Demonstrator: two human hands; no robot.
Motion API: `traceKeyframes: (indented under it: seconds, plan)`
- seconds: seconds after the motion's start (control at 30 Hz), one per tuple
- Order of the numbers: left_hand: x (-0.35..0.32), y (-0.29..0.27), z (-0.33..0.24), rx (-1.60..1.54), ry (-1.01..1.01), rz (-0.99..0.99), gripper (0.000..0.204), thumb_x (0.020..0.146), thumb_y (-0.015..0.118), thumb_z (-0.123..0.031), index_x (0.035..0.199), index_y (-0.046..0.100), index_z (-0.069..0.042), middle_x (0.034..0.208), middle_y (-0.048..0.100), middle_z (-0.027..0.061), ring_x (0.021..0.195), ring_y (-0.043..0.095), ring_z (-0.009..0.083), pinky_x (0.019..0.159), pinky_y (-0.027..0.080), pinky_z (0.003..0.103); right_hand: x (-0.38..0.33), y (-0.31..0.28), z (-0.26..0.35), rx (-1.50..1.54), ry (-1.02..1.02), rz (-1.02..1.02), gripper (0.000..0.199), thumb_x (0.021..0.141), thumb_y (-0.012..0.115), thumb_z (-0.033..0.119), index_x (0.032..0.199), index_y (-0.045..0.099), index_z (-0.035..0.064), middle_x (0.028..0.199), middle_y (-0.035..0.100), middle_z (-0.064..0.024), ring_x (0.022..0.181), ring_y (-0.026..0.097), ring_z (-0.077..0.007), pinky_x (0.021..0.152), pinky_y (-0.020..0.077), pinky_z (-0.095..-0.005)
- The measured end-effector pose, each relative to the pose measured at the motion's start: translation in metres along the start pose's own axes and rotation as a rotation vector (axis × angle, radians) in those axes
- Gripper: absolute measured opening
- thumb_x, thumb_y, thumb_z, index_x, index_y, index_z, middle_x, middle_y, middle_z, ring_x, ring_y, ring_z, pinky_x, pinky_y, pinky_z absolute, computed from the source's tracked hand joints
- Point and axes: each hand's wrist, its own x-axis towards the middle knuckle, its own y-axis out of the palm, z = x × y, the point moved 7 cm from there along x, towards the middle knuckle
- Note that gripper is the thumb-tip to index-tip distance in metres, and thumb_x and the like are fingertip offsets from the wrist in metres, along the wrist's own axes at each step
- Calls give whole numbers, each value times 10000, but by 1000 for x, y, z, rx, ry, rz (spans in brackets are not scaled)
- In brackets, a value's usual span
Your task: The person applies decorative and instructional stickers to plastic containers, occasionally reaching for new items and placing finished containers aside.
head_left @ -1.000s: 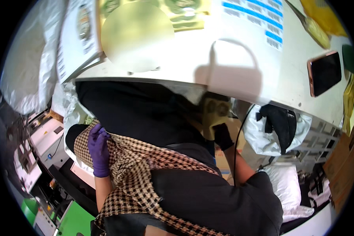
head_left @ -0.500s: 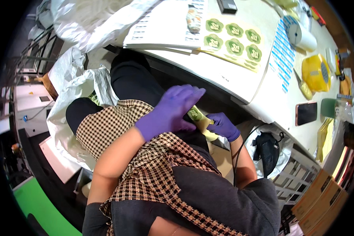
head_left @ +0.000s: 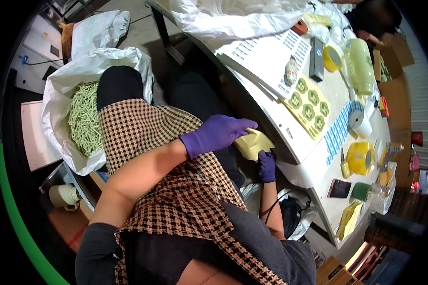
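Observation:
A pale yellow pouch [head_left: 253,144] is between my two hands, over my lap near the table's front edge; its plain side shows. My right hand [head_left: 267,167], in a purple glove, is closed on its lower right edge. My left hand [head_left: 218,135], also purple-gloved, has its fingers together at the pouch's upper left edge and appears to pinch it; the thumb is hidden. At my left knee a white sack [head_left: 52,114] stands with its mouth wide, holding many short pale green sticks [head_left: 84,118].
On the table lie a sheet of green round stickers [head_left: 309,107], printed papers [head_left: 264,59], a blue-striped label roll [head_left: 361,124], yellow tape [head_left: 360,158], a phone [head_left: 339,188] and yellow pouches [head_left: 349,219]. A green flask [head_left: 359,66] stands farther back, near another person [head_left: 373,19].
My view has swung left, bringing the sack of green sticks into sight. The pouch has turned from its green-stickered side to a plain one. My left hand's fingers have closed in at its edge.

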Motion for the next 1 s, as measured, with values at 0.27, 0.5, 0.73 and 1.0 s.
traceKeyframes:
  seconds: [0.27, 0.5, 0.73, 1.0]
  plan:
    - [-31, -123, 14, -903, -289, -347, 750, 940, 643, 17, 1597, 286, -36, 1365, 559, 102, 1176, 560, 130, 1018, 483, 275, 69, -14, -8, -412, -83, -111, 283, 967, 644, 269, 1114, 626, 28, 950, 674, -106, 815, 622, -203, 746, 500, -362]
    - [-74, -151, -10, -816, -288, -278, 1116, 849, 699, 78, 1658, -41, -132, 1397, 536, 119, 1159, 564, 151, 1009, 483, 300, 43, -21, -29, -1256, -350, -142, 446, 1031, 550, 332, 1361, 590, 34, 1126, 696, -179, 999, 656, -283, 911, 521, -434]
    - [-94, -181, -23, -485, -259, -227, 1170, 786, 743, 49, 1662, -10, -139, 1500, 487, 136, 1160, 558, 130, 1031, 475, 326, -147, -39, -22, -796, -175, 579, 436, 918, 723, 181, 1304, 614, 8, 1246, 654, -165, 1094, 627, -322, 1007, 475, -394]
    - [-59, -218, -74, -60, -256, 292, 1163, 720, 812, -125, 1655, 125, -204, 1076, 737, 178, 902, 735, 326, 826, 563, 407, -128, -23, 294, -1415, 228, 922, 481, 880, 742, 132, 1330, 638, -4, 1136, 732, -107, 1072, 673, -183, 955, 519, -356]
